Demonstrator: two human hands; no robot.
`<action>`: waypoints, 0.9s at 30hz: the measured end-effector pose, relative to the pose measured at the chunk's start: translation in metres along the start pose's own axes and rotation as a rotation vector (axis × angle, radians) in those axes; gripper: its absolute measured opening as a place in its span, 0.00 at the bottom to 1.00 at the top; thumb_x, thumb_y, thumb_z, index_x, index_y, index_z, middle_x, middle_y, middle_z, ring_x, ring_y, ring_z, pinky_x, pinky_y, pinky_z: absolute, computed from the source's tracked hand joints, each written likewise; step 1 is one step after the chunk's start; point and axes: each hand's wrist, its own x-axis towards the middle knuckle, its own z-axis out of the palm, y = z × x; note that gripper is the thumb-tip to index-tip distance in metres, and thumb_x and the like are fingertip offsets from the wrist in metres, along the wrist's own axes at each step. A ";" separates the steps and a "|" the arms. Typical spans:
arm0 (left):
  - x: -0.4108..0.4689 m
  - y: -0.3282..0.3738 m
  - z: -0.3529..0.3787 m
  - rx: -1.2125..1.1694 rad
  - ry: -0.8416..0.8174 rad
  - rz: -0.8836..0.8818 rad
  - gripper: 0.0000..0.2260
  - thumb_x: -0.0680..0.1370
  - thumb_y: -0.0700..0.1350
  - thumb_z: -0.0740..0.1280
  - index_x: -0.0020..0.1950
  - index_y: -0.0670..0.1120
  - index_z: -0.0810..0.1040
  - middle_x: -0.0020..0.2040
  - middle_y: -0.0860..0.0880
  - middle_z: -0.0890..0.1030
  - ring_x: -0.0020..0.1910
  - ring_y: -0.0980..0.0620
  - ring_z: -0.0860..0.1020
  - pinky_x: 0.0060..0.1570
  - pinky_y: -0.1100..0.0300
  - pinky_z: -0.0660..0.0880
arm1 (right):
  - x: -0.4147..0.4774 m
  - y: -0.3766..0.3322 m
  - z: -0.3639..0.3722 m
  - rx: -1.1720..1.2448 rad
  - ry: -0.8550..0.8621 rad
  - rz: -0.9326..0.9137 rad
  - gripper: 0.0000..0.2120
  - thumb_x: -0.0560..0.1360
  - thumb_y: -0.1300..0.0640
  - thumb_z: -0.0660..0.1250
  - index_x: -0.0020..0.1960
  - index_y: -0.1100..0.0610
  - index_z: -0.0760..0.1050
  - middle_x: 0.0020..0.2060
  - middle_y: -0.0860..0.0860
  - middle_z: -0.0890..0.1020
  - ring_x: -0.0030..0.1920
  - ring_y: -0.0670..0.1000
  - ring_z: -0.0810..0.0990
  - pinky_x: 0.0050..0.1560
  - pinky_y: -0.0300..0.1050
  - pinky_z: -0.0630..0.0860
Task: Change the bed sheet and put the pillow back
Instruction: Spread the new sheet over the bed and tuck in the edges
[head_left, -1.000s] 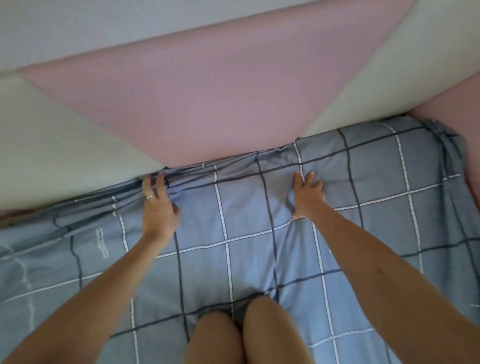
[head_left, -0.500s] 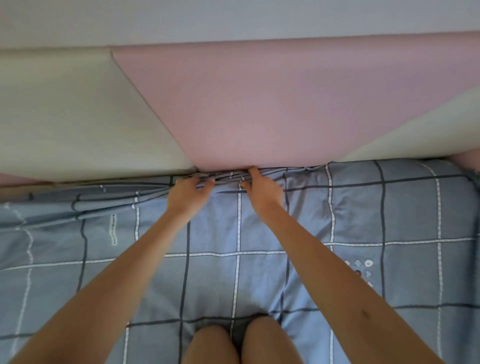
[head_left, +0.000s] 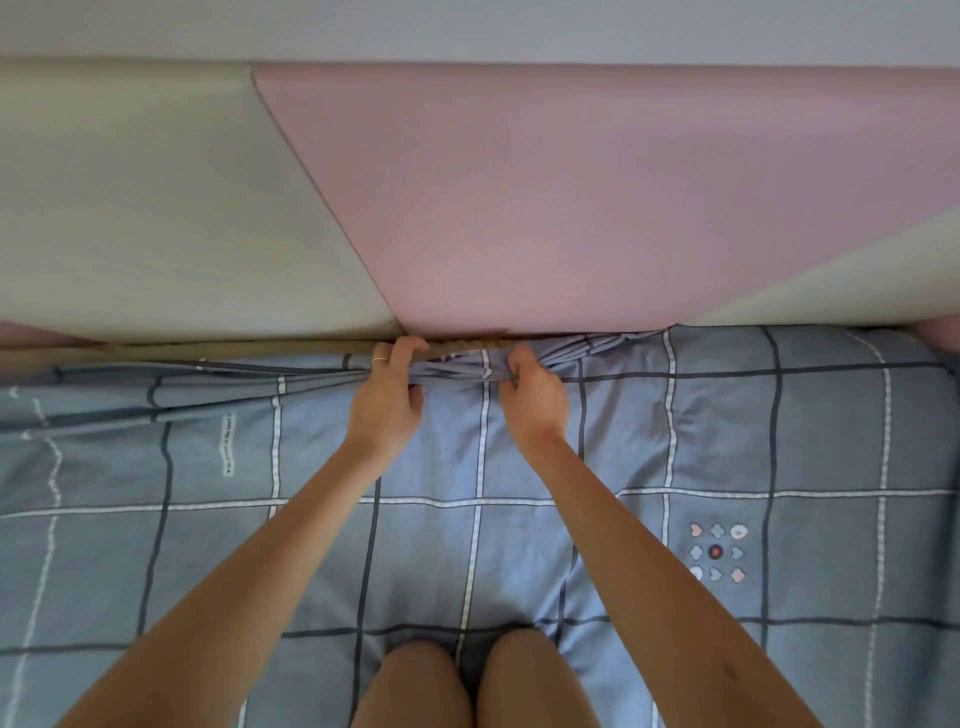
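Left hand (head_left: 387, 402) curled over the gathered top edge of the bed sheet (head_left: 675, 441), fingers hooked down at the foot of the headboard (head_left: 519, 208). Right hand (head_left: 532, 397) just beside it, gripping the same bunch of folds. Bed sheet blue and checked, spread across the whole bed, creased toward the left below a bare tan strip (head_left: 234, 349). Knees (head_left: 415, 686) resting on it at the near edge.

Blue fabric bed sheet (head_left: 727, 426), checked in navy and white lines, with a cluster of small coloured hearts (head_left: 717, 552); the padded headboard (head_left: 571, 208) shows dusty pink and cream panels.
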 end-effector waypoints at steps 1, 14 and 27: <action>-0.004 -0.004 0.003 -0.042 0.034 0.087 0.23 0.72 0.30 0.63 0.66 0.46 0.68 0.62 0.43 0.65 0.44 0.42 0.77 0.44 0.49 0.76 | 0.000 0.001 0.002 0.089 0.043 0.007 0.06 0.74 0.66 0.59 0.49 0.57 0.68 0.37 0.56 0.73 0.38 0.57 0.70 0.33 0.46 0.61; 0.012 -0.010 -0.013 0.298 0.105 0.048 0.14 0.80 0.48 0.59 0.50 0.39 0.80 0.58 0.43 0.76 0.51 0.40 0.76 0.39 0.54 0.69 | 0.007 0.029 -0.010 -0.048 0.246 -0.398 0.09 0.70 0.59 0.65 0.33 0.60 0.72 0.51 0.59 0.78 0.51 0.60 0.75 0.49 0.51 0.74; -0.013 -0.007 -0.006 0.357 -0.182 0.059 0.13 0.80 0.50 0.60 0.54 0.42 0.79 0.66 0.48 0.72 0.48 0.44 0.79 0.41 0.56 0.72 | 0.016 0.010 -0.014 -0.296 -0.153 -0.407 0.20 0.78 0.60 0.61 0.69 0.52 0.70 0.62 0.53 0.73 0.64 0.57 0.70 0.60 0.51 0.66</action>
